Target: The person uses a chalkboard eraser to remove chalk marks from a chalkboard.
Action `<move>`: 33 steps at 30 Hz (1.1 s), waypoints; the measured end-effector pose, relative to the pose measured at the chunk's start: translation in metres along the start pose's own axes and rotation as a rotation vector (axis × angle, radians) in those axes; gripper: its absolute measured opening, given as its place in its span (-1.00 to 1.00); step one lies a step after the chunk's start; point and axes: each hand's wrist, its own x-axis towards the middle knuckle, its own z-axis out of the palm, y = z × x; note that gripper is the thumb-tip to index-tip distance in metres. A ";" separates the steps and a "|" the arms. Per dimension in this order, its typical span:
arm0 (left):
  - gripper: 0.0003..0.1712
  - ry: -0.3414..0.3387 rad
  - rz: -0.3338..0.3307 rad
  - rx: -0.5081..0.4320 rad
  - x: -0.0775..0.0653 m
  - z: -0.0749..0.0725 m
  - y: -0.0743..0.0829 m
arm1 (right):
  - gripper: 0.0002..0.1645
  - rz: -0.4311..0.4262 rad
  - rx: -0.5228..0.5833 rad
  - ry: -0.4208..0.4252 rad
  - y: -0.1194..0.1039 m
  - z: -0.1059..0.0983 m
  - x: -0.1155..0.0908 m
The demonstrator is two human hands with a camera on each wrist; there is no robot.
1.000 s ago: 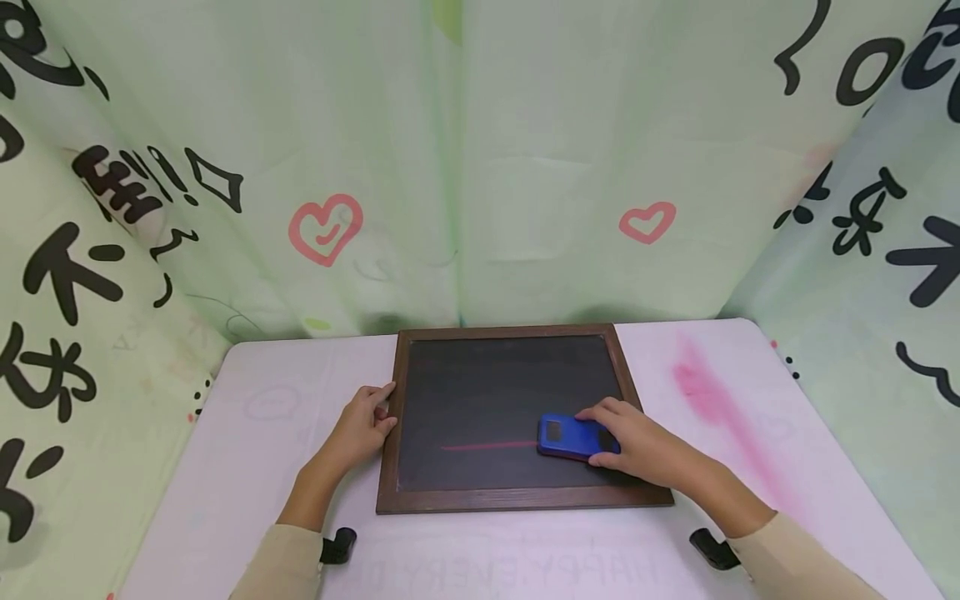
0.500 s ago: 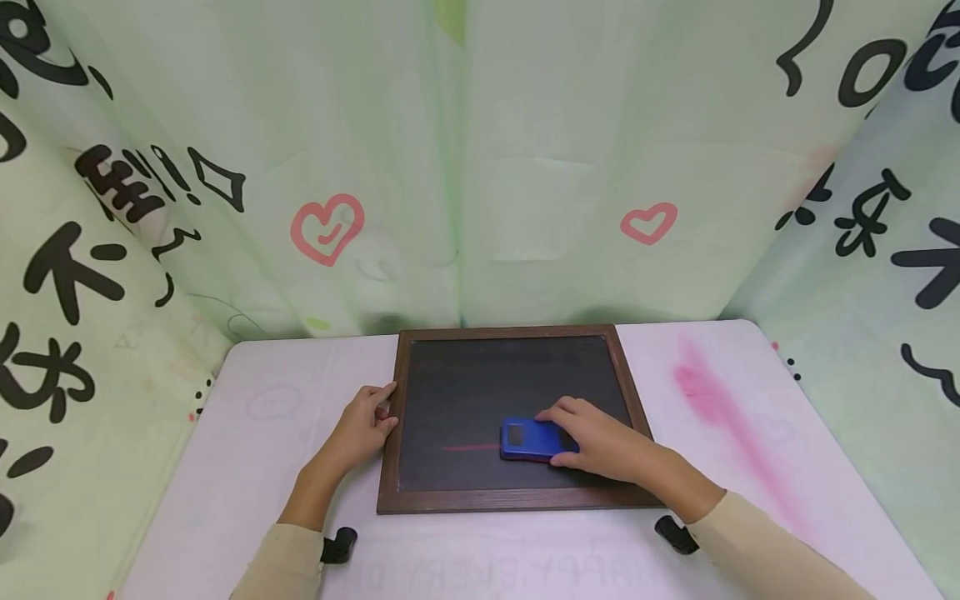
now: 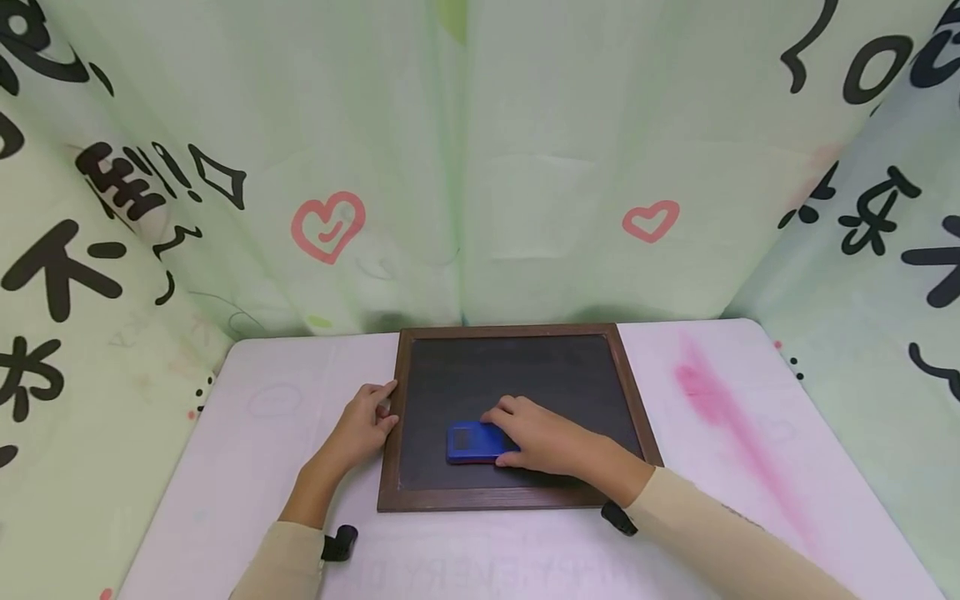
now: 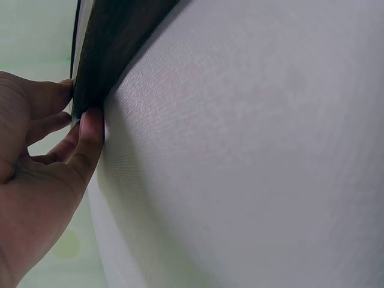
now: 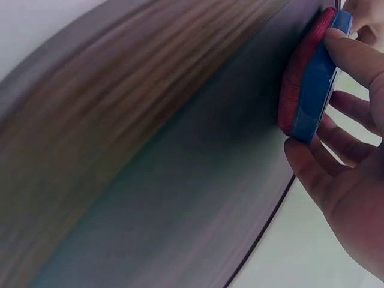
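Note:
A small blackboard [image 3: 517, 375] with a brown wooden frame lies on the table in the head view. My left hand [image 3: 358, 429] holds the frame's left edge with thumb and fingertips, seen close in the left wrist view at the dark frame side [image 4: 114, 54]. My right hand [image 3: 551, 437] grips a blue blackboard eraser [image 3: 471, 442] left of the board's centre, low on the black surface. In the right wrist view, the eraser's red felt pad [image 5: 295, 84] faces the board, with thumb and fingers round the blue body. Part of the eraser is hidden by the right hand.
The white table [image 3: 300, 367] carries a pink smear [image 3: 708, 392] right of the board and faint lettering in front. A pale green curtain [image 3: 540, 167] with black writing and pink hearts hangs behind and at both sides. Black straps show at both wrists.
My right hand has slid the eraser leftward across the board, and the pink line seen before no longer shows. My left hand stays at the frame's left edge.

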 end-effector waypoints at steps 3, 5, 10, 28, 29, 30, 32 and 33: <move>-0.30 0.006 0.017 0.003 0.001 0.000 -0.001 | -0.30 -0.018 -0.015 -0.002 -0.010 0.003 0.012; -0.31 0.011 0.032 0.005 0.002 0.001 -0.001 | -0.30 -0.024 -0.029 0.001 -0.018 0.004 0.018; -0.33 0.017 0.049 0.008 0.002 0.001 -0.002 | -0.30 -0.027 -0.052 0.003 -0.034 0.008 0.033; -0.31 0.019 0.044 0.007 0.000 0.002 -0.004 | -0.31 -0.027 -0.039 0.004 -0.042 0.009 0.033; -0.31 0.020 0.045 0.006 0.000 0.002 -0.004 | -0.31 -0.021 -0.035 0.002 -0.040 0.009 0.031; -0.32 0.024 0.048 0.007 0.000 0.002 -0.005 | -0.31 -0.014 -0.031 -0.003 -0.037 0.008 0.028; -0.32 0.028 0.050 0.009 0.000 0.002 -0.005 | -0.32 0.004 -0.017 -0.012 -0.032 0.007 0.022; -0.32 0.030 0.053 0.012 0.000 0.002 -0.005 | -0.32 0.012 -0.008 -0.014 -0.028 0.006 0.019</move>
